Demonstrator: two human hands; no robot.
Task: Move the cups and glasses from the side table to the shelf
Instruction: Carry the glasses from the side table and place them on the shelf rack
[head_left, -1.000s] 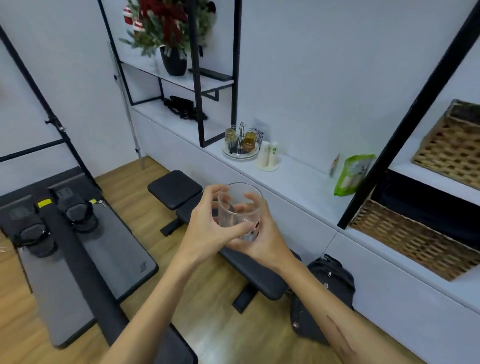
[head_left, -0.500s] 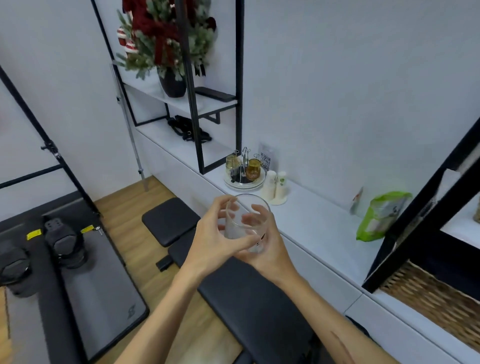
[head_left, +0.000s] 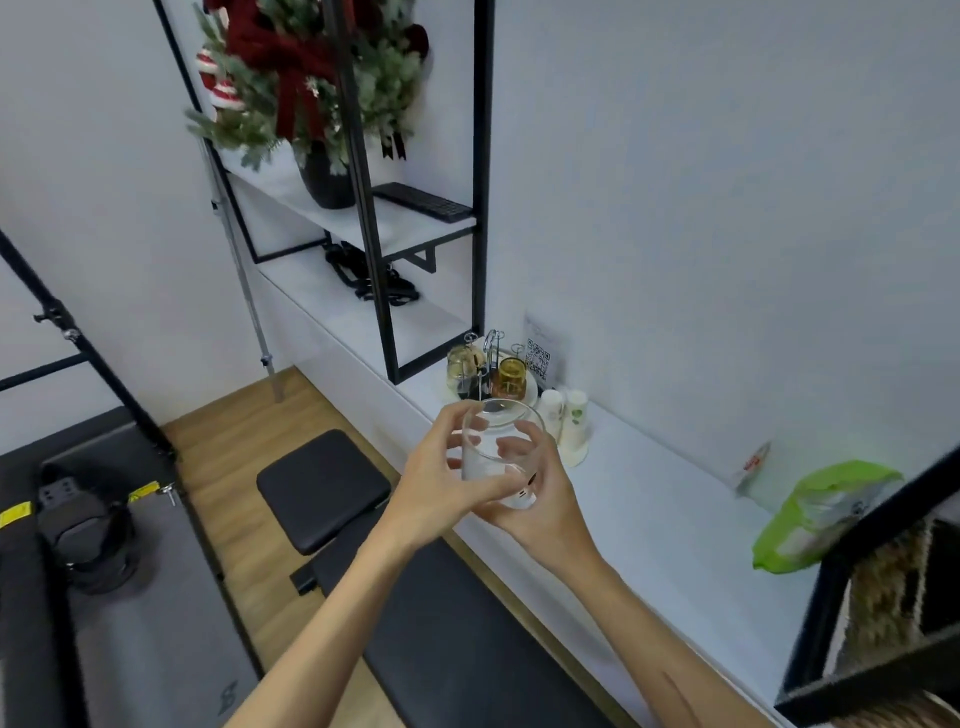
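Glass (head_left: 497, 457), clear, round | both hands' grip | smooth white shelf (head_left: 660, 499), blurred

Pale grey walls (head_left: 727, 156), wood floor (head_left: 228, 447) lower left, black padded bench (head_left: 324, 488) centre, black metal frame (head_left: 363, 182) upper centre, wicker basket (head_left: 883, 597) lower right

Both hands, left hand (head_left: 441, 483) and right hand (head_left: 540, 506), wrapped round a clear glass (head_left: 496, 452). Held upright above the white shelf (head_left: 649, 514), near paper cups (head_left: 569, 423).
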